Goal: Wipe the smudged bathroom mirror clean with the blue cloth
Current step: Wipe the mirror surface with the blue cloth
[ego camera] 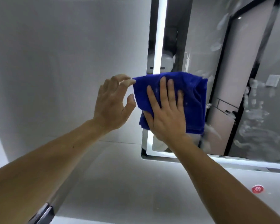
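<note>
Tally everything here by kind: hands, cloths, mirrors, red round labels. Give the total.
Hands: 2 (left hand, right hand)
Cloths: 1 (blue cloth)
Mirrors: 1 (mirror)
Red round labels: 1 (red round label)
Total: 5

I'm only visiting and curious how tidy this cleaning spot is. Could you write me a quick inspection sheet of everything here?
Surface: mirror, white smudges across its right part; lit strip along its left edge.
Job's things: blue cloth, folded, flat against the mirror near its left edge.
Clutter: red round disc on the pale countertop; dark metal piece at lower left, unclear what it is.
Fingers: right hand presses the cloth with straight fingers; left hand is open beside it, one fingertip at the cloth's corner.
Cables: nothing seen.
Surroundings: plain grey wall left of the mirror.
</note>
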`<state>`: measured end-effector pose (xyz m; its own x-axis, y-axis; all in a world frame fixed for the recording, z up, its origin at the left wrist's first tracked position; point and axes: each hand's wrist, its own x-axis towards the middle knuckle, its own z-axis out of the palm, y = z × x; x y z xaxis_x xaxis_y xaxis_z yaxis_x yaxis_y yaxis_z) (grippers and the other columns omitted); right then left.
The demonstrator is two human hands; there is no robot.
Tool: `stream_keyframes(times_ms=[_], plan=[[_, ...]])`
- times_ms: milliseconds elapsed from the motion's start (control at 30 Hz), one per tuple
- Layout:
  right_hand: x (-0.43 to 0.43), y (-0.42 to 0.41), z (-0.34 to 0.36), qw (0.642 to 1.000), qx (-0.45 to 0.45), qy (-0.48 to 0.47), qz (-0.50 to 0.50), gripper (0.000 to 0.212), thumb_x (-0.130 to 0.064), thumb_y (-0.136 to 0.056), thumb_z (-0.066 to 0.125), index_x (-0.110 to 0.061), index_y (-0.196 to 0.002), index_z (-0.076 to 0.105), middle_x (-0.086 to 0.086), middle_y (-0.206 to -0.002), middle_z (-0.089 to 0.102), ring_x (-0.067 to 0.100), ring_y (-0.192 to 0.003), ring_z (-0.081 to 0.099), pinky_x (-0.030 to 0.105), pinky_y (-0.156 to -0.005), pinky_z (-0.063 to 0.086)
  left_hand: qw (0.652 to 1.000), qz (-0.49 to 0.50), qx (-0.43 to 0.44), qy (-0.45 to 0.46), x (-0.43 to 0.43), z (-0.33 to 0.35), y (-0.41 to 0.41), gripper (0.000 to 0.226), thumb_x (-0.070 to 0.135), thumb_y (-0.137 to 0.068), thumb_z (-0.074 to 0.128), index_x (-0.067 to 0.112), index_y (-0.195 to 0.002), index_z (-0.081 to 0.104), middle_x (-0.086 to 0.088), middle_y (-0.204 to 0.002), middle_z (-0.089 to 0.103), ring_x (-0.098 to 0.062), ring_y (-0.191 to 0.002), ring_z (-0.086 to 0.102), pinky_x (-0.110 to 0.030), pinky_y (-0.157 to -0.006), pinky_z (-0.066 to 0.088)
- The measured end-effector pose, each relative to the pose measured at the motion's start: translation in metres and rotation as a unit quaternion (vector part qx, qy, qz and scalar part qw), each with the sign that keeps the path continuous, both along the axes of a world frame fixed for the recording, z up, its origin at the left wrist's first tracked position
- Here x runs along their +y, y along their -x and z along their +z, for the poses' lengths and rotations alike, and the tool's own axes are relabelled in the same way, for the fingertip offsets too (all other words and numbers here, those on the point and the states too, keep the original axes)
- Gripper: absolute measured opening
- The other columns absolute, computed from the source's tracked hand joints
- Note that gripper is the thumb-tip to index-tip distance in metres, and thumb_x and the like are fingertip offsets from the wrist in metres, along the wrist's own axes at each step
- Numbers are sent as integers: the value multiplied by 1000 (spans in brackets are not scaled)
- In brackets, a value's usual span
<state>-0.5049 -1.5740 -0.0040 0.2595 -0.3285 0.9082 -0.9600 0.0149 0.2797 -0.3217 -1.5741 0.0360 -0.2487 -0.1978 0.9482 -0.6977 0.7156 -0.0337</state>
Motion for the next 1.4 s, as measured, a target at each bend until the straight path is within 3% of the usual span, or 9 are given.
stream_keyframes(times_ms=[200, 400, 500, 633, 767, 933, 1067, 1267, 1400], plan=[[-5, -2, -25, 999, -30, 7, 10, 64, -48, -103, 28, -14, -156, 16, 18, -161, 3, 35, -149, 0, 51, -120, -3, 998, 18, 63, 3, -3, 3, 0, 42, 26, -91, 48, 3, -126, 55, -17, -136, 53, -31, -123, 49, -41, -105, 36], [8, 25, -148, 994, 78, -72, 9, 55, -40, -105, 23, -14, -153, 23, 19, -159, 16, 36, -149, 4, 50, -120, 0, 999, 20, 35, -14, 0, -3, -2, 48, 35, -92, 44, 6, -128, 54, -17, -137, 53, -31, -123, 50, -43, -105, 36], [17, 35, -157, 989, 116, -91, -6, 54, -38, -104, 25, -16, -153, 24, 17, -159, 16, 34, -150, 2, 48, -121, 0, 999, 21, 7, -35, 6, -3, 0, 53, 36, -91, 43, 1, -129, 56, -18, -137, 53, -35, -123, 52, -48, -104, 39], [23, 41, -111, 986, 143, -82, 15, 57, -36, -100, 33, -18, -153, 24, 13, -160, 10, 30, -150, 0, 46, -121, -2, 999, 30, -25, -28, 5, -2, -1, 53, 33, -93, 46, 5, -138, 50, -15, -147, 46, -34, -134, 44, -50, -110, 35], [12, 25, 11, 1000, 25, -6, -4, 60, -45, -103, 29, -16, -155, 19, 14, -162, 2, 34, -150, 5, 48, -120, -4, 998, 32, -22, -44, 1, -3, 5, 59, 33, -98, 40, 14, -153, 27, -1, -162, 14, -17, -151, 6, -35, -120, -2], [2, 9, 83, 998, -44, 44, -28, 61, -47, -104, 30, -14, -155, 20, 18, -161, 13, 35, -149, 10, 50, -120, 4, 998, 38, -5, -41, -1, 7, 0, 60, 39, -100, 32, 17, -155, 19, 4, -162, 6, -12, -151, 0, -30, -119, -10], [2, 1, 30, 998, -58, 13, -17, 65, -48, -103, 32, -14, -156, 14, 18, -162, 5, 36, -149, 4, 49, -120, -4, 997, 47, -1, -61, -3, 6, -3, 61, 40, -100, 31, 19, -155, 18, 6, -162, 6, -11, -150, -1, -30, -117, -10], [12, 17, -112, 994, 47, -94, -13, 58, -44, -104, 23, -16, -155, 19, 15, -162, 0, 37, -147, 18, 50, -120, -1, 997, 40, -19, -68, -2, -2, -4, 61, 44, -98, 33, 20, -154, 25, 3, -162, 15, -17, -151, 10, -40, -119, 1], [20, 32, -122, 985, 81, -149, -18, 55, -44, -104, 16, -20, -153, 22, 13, -162, 7, 35, -143, 29, 46, -121, 0, 997, 40, -26, -62, 0, 7, -6, 63, 46, -97, 28, 18, -153, 28, 1, -162, 19, -19, -150, 13, -45, -119, 6]])
